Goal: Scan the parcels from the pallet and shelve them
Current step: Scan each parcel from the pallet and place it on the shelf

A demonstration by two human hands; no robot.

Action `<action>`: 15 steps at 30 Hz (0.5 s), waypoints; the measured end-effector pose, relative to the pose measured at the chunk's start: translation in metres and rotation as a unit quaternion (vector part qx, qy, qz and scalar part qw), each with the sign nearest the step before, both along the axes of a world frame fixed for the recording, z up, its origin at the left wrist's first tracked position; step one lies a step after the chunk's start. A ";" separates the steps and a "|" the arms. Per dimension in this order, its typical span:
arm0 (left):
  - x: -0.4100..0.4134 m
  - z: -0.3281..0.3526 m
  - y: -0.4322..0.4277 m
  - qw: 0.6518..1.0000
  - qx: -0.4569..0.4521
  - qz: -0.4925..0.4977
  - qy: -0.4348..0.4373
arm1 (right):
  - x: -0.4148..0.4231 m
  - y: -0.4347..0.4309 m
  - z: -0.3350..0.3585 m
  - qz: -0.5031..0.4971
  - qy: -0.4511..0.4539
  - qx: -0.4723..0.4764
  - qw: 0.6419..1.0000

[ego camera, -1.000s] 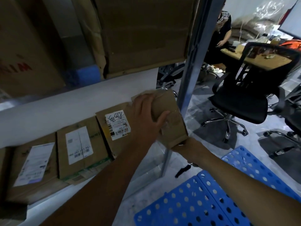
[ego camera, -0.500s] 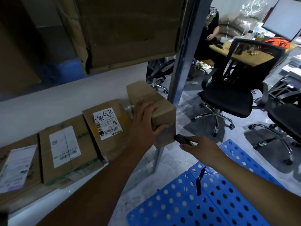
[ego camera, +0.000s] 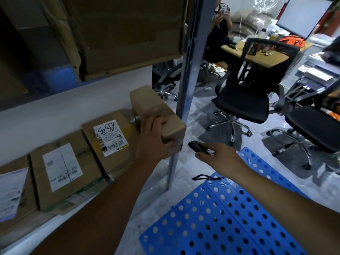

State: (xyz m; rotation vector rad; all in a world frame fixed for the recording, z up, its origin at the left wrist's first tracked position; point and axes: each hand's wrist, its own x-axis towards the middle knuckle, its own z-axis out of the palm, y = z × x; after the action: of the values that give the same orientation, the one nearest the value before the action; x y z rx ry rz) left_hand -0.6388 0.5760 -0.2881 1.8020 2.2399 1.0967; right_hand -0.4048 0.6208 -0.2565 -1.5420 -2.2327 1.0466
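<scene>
Parcels (ego camera: pixel 110 140) crowd the shelf (ego camera: pixel 16 246) beside the held box (ego camera: pixel 156 111), steel post (ego camera: pixel 189 70) just beyond.

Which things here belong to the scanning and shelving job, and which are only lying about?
Job: plain parcel, gripped by the left hand; black scanner, held in the right hand; labelled parcels beside the plain one; blue pallet.
Lying about: office chairs; desk; monitor.
</scene>
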 end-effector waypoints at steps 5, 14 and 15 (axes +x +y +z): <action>0.000 0.006 -0.005 1.000 -0.008 0.003 0.009 | 0.017 -0.015 0.005 -0.010 -0.004 0.007 1.000; 0.054 0.022 -0.028 0.997 0.034 -0.046 -0.054 | 0.126 -0.085 0.018 -0.047 -0.026 -0.020 0.998; 0.072 0.026 -0.030 0.994 0.056 -0.078 -0.060 | 0.145 -0.098 0.021 -0.058 -0.033 -0.029 0.997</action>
State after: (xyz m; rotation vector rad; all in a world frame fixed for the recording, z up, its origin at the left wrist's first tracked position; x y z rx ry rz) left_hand -0.5672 0.5459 -0.2624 1.8609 1.9712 1.2848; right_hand -0.2595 0.5228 -0.2354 -1.7322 -2.1442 1.0504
